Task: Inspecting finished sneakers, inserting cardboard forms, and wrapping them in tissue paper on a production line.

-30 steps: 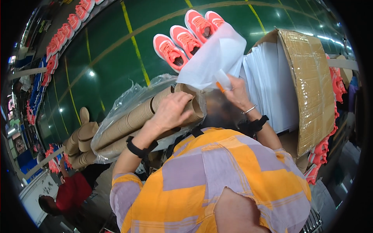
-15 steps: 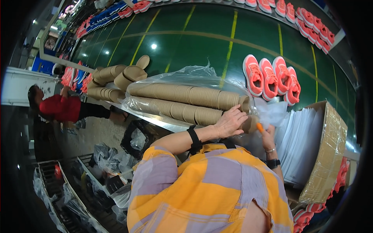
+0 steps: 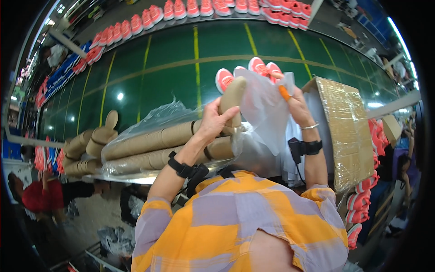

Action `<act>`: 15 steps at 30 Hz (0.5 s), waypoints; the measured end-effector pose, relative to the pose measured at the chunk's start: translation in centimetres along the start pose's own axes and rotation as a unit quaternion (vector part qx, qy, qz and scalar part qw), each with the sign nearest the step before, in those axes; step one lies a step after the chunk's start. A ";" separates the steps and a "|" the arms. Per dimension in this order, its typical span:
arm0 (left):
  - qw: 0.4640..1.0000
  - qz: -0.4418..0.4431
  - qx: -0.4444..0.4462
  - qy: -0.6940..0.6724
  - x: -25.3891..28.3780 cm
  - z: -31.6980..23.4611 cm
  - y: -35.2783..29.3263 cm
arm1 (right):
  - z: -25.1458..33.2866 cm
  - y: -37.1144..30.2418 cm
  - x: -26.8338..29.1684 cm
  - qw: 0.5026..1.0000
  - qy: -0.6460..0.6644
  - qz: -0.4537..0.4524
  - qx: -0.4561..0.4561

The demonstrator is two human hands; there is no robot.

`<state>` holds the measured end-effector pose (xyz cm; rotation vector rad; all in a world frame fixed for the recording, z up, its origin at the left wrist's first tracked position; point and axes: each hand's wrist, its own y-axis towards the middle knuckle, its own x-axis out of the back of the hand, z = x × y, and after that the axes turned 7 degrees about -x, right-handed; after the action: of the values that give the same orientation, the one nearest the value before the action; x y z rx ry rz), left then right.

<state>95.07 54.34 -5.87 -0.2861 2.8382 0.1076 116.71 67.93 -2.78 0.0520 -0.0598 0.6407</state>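
My left hand [image 3: 212,120] grips a curved brown moulded-cardboard insert [image 3: 234,94], raised above the bench. Between the fingers of my right hand [image 3: 297,106] hangs a thin, translucent white sheet of paper [image 3: 263,109]. One finger on that hand wears an orange finger cover [image 3: 284,92]. The sheet's left edge meets or overlaps the insert; whether they touch I cannot tell. Behind both hands stand coral-pink sneakers [image 3: 259,67], partly hidden by the sheet and insert. Two long nested rows of the same inserts [image 3: 154,139] lie in clear plastic below my left hand.
A taped cardboard box [image 3: 346,131] with white sheets stands at my right. The green conveyor [image 3: 167,86] carries yellow lines. More pink sneakers [image 3: 179,10] line the far shelf. Loose inserts [image 3: 93,143] lie farther left, near a person in red [image 3: 43,195].
My left hand has lifted an insert from the stack. My right hand has raised a white sheet up and forward from beside the box. The view has swung right.
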 end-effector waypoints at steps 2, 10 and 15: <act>0.999 -0.020 -0.040 -0.010 -0.8 1.2 0.5 | 0.9 0.2 -1.8 0.999 -0.035 -0.031 0.013; 0.977 -0.107 -0.148 0.113 -3.9 3.8 2.0 | 0.3 -0.1 -7.6 0.998 -0.013 -0.062 0.020; 0.980 0.011 -0.129 0.154 -3.6 4.5 1.6 | -2.5 -1.3 -6.4 0.979 0.174 -0.040 0.093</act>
<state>99.33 56.99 -9.10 -0.3520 3.1351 0.4793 112.48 63.27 -5.74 0.1215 0.3404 0.5667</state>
